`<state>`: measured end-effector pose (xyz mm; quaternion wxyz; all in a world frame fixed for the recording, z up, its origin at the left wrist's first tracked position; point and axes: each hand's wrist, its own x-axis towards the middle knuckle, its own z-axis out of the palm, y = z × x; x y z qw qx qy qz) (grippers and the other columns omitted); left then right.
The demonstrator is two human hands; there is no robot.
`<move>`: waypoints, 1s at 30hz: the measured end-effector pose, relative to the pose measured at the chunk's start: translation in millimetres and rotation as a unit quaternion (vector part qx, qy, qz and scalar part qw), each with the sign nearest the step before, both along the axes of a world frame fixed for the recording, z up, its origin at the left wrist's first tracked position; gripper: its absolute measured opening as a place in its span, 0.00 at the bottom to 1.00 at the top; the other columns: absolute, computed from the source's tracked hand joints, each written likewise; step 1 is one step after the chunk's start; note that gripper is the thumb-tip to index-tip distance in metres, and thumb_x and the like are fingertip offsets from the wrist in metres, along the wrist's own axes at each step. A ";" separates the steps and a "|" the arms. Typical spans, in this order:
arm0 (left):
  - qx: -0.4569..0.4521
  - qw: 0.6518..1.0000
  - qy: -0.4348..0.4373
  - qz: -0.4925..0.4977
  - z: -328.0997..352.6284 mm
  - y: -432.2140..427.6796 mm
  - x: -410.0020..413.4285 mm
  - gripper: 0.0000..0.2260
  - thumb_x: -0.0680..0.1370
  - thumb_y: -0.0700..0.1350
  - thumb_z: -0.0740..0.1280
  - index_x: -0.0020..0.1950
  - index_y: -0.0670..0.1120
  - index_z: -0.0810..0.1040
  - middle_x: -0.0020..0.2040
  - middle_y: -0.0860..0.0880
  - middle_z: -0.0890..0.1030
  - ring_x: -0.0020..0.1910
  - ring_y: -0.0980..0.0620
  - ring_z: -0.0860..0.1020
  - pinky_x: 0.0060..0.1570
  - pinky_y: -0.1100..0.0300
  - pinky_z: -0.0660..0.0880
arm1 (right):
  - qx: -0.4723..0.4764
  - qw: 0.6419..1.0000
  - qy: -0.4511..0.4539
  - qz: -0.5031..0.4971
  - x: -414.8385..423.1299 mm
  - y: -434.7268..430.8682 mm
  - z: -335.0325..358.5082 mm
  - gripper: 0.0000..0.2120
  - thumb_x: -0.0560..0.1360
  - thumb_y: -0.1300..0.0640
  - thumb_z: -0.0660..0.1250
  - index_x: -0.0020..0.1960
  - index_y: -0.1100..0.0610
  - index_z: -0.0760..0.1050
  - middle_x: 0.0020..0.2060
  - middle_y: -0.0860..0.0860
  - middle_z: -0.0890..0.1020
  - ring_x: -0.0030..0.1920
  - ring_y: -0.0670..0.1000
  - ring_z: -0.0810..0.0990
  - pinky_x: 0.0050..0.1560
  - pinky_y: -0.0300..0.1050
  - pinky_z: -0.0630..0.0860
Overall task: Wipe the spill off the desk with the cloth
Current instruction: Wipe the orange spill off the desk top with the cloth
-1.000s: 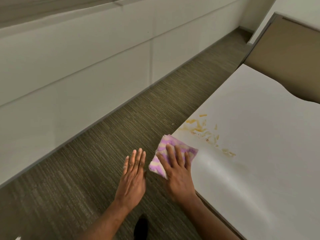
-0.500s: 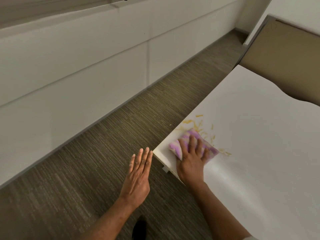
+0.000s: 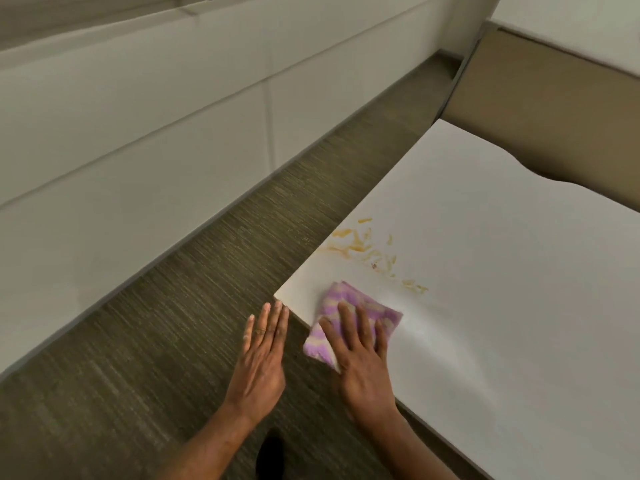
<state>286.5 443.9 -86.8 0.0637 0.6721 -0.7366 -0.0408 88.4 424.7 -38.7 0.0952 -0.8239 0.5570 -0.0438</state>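
A folded purple and cream cloth (image 3: 377,308) lies at the near left corner of the white desk (image 3: 502,306), partly overhanging the edge. My right hand (image 3: 360,362) presses flat on it, fingers spread. An orange-yellow spill (image 3: 363,251) streaks the desk just beyond the cloth, near the left edge, with a few smears trailing right toward (image 3: 415,287). My left hand (image 3: 261,355) hovers flat and empty beside the desk corner, over the carpet, fingers together.
Dark striped carpet (image 3: 173,341) runs along the desk's left side, bounded by a white panelled wall (image 3: 138,150). A tan partition (image 3: 554,109) stands behind the desk's far edge. A dark shoe tip (image 3: 270,455) shows at the bottom.
My right hand pushed the cloth forward onto the spill, then pulled it back to the near corner. Fewer streaks remain near the cloth. My left hand stayed beside the corner.
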 end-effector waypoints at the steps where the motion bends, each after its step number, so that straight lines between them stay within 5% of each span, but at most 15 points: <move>1: 0.002 1.000 0.002 0.001 0.0 0.7 -3.1 0.41 0.70 0.35 0.62 0.83 0.37 0.52 0.84 0.39 0.52 0.83 0.40 0.53 0.77 0.38 0.62 | 0.001 1.000 0.000 -0.017 -14.5 6.4 0.3 0.35 0.71 0.53 0.54 0.79 0.50 0.65 0.80 0.57 0.61 0.79 0.66 0.57 0.74 0.63 0.51; 5: -0.001 1.000 -0.005 0.001 0.1 1.6 -12.1 0.41 0.72 0.36 0.63 0.83 0.37 0.49 0.84 0.39 0.50 0.83 0.40 0.50 0.77 0.38 0.62 | 0.015 0.994 0.001 -0.107 -65.8 10.2 -6.4 0.34 0.75 0.58 0.63 0.81 0.48 0.61 0.82 0.53 0.53 0.82 0.61 0.50 0.78 0.67 0.49; 10: 0.005 1.000 -0.007 0.006 -0.6 1.1 -16.5 0.43 0.71 0.36 0.65 0.83 0.38 0.48 0.84 0.39 0.49 0.83 0.40 0.50 0.78 0.37 0.60 | 0.036 0.979 -0.030 -0.198 -52.0 -22.7 -7.8 0.32 0.82 0.56 0.59 0.83 0.46 0.51 0.83 0.56 0.44 0.81 0.63 0.36 0.77 0.70 0.37; 13: 0.004 1.000 0.001 0.010 -0.8 2.4 -18.5 0.43 0.71 0.36 0.66 0.83 0.38 0.49 0.84 0.40 0.49 0.83 0.41 0.49 0.78 0.38 0.57 | 0.045 0.983 -0.040 -0.171 -17.9 -37.1 -6.3 0.33 0.81 0.56 0.58 0.83 0.48 0.49 0.82 0.58 0.41 0.77 0.63 0.27 0.74 0.71 0.32; 18: -0.010 1.000 0.029 -0.007 -3.6 2.4 -18.2 0.32 0.78 0.42 0.58 0.82 0.36 0.55 0.84 0.40 0.53 0.83 0.40 0.53 0.77 0.38 0.57 | 0.028 0.996 -0.038 -0.073 14.7 -16.1 -9.1 0.32 0.82 0.54 0.55 0.83 0.46 0.47 0.82 0.56 0.36 0.79 0.62 0.28 0.75 0.65 0.25; 21: -0.002 0.999 0.041 -0.007 -4.3 1.0 -20.1 0.32 0.81 0.50 0.53 0.83 0.38 0.53 0.84 0.41 0.51 0.83 0.41 0.52 0.79 0.39 0.54 | 0.015 0.998 -0.032 -0.056 -2.7 10.0 -13.8 0.34 0.82 0.52 0.57 0.83 0.45 0.45 0.82 0.54 0.37 0.80 0.61 0.32 0.77 0.66 0.33; 27: 0.013 0.998 0.063 0.022 -5.2 0.5 -27.3 0.37 0.83 0.64 0.46 0.83 0.41 0.50 0.84 0.43 0.49 0.84 0.45 0.46 0.81 0.39 0.49 | 0.009 0.988 -0.015 -0.154 -80.5 49.9 -12.9 0.42 0.68 0.61 0.67 0.81 0.50 0.60 0.82 0.57 0.54 0.81 0.64 0.49 0.77 0.68 0.49; 30: 0.031 0.997 0.060 0.032 -3.6 0.4 -29.6 0.38 0.82 0.66 0.44 0.83 0.41 0.47 0.84 0.43 0.46 0.84 0.44 0.44 0.81 0.39 0.47 | 0.010 0.970 -0.006 -0.242 -119.4 41.2 -11.8 0.39 0.71 0.60 0.70 0.80 0.52 0.62 0.81 0.59 0.57 0.81 0.67 0.52 0.77 0.71 0.50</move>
